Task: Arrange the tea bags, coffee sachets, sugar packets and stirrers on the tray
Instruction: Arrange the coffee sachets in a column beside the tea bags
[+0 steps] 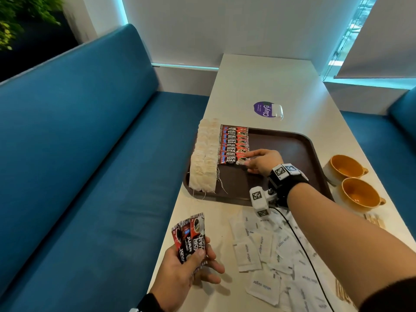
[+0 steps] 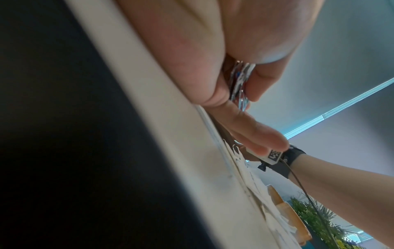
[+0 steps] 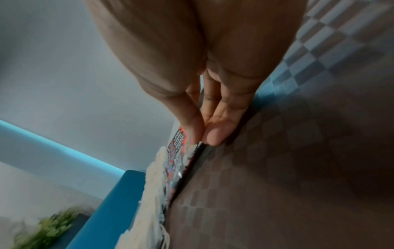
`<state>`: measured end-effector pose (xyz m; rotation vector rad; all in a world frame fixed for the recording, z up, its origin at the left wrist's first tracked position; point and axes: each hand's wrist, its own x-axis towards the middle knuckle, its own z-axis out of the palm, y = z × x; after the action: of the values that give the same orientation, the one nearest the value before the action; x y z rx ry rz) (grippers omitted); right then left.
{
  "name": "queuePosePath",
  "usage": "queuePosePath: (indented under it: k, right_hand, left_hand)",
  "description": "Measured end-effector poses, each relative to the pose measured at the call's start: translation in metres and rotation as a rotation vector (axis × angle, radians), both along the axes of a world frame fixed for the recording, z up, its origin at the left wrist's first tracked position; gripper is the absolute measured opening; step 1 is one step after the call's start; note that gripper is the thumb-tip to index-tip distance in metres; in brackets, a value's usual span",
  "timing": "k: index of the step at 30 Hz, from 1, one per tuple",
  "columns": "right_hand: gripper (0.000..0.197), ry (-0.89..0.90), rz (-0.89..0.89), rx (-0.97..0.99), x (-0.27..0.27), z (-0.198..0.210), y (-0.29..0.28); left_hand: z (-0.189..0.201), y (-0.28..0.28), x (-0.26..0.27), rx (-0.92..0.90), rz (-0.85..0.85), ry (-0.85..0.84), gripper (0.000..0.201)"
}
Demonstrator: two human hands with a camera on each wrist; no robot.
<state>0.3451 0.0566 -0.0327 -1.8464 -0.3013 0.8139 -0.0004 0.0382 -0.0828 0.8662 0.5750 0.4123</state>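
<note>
Three coffee sachets (image 1: 191, 238) are fanned in the left hand (image 1: 186, 269), thumb and fingers (image 1: 215, 267) curled round them, probably as a ready supply held just off the desk (image 1: 258, 77) edge. On the tray (image 1: 292, 143) a column of sachets (image 1: 233, 144) lies overlapped beside a row of tea bags (image 1: 203, 156) along the left rim. The right hand (image 1: 263, 162) reaches over the tray, its fingertips (image 3: 215, 136) pinching the end of the nearest sachet (image 1: 229, 159), likely squaring it to the column. Sugar packets (image 1: 267, 248) lie scattered on the desk near the front rim, under the right forearm; wooden stirrers (image 1: 376, 220) sit at the right edge by two cups (image 1: 351, 183). Loose tea-bag strings (image 1: 221, 185) trail across the bare tray floor where further sachets would go, and the wrist cable (image 1: 299, 244) drapes over the sugar.
</note>
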Motion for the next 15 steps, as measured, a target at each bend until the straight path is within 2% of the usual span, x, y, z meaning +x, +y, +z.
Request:
queuePosePath:
  k: [8,15]
  right_hand:
    - [0.03,-0.104,0.036,-0.199,0.013,0.001,0.014]
    - [0.027,-0.156,0.043,-0.273,0.016,0.004,0.019]
  left_hand:
    - [-0.003,0.0,0.001,0.011,-0.002,-0.014,0.024]
    - [-0.001,0.0,0.001,0.019,0.012,-0.004,0.029]
